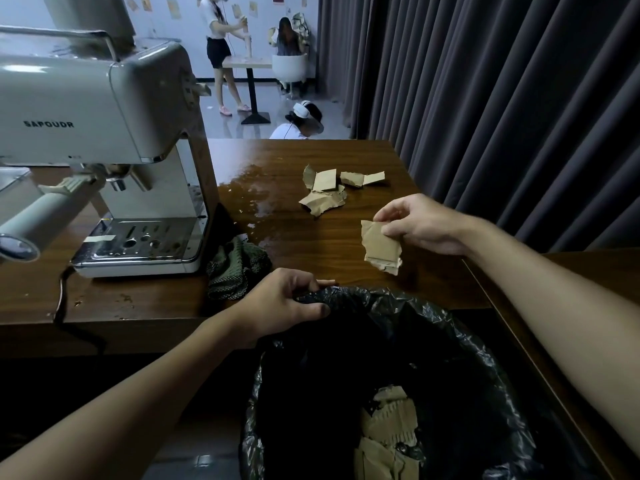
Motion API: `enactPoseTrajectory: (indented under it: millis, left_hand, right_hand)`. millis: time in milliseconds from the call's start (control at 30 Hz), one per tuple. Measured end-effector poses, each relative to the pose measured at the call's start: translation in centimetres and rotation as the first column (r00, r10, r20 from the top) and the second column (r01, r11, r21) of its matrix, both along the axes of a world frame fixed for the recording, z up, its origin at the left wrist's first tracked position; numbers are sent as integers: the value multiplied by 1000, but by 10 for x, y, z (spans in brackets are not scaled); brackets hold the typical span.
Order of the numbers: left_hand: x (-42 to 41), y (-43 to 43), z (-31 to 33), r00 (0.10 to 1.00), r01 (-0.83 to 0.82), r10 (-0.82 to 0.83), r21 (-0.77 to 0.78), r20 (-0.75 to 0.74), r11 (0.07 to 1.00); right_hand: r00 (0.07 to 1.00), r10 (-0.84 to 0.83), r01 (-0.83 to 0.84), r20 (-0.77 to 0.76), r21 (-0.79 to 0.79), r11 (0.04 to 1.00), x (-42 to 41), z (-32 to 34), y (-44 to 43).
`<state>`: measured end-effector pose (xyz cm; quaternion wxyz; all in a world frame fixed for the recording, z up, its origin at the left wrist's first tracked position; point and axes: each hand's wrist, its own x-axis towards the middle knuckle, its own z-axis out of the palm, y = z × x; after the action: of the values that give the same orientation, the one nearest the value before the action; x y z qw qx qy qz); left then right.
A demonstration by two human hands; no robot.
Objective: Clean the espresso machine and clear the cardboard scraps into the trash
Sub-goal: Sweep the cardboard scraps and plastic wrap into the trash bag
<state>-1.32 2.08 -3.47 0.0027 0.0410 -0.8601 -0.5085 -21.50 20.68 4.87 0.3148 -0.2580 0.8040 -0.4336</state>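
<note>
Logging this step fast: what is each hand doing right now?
Left hand: grips the rim of the black trash bag.
Right hand: pinches a cardboard scrap above the table.

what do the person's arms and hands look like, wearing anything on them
Both are bare. The left hand and right hand have no gloves, and no rings show. The left forearm and right forearm are uncovered up to the frame's edge: no sleeve, watch, bracelet or cable in view.
</note>
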Motion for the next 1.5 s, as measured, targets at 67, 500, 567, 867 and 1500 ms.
enactPoseTrajectory:
  millis: [67,500,567,867,1500]
  left_hand:
    - [0,0,2,1000,-12,12,11,0,1000]
    - [1,5,4,1000,-2,1,75,13,997]
    - [0,2,1,1000,2,-2,69,1,998]
    - [-1,0,-2,999,36,-35,98,-12,995]
    - [1,0,1,1000,-11,11,43,-3,999]
  right_hand:
    - [979,150,-149,138,-20,989,7,18,10]
    - [887,225,-129,-404,252,959,4,-24,-75]
    - [873,210,-89,-440,280,956,-1,-34,-90]
    - [817,304,-32,-490,488,872,-21,-56,-123]
    - [896,255,-120,-362,356,927,-7,-23,-37]
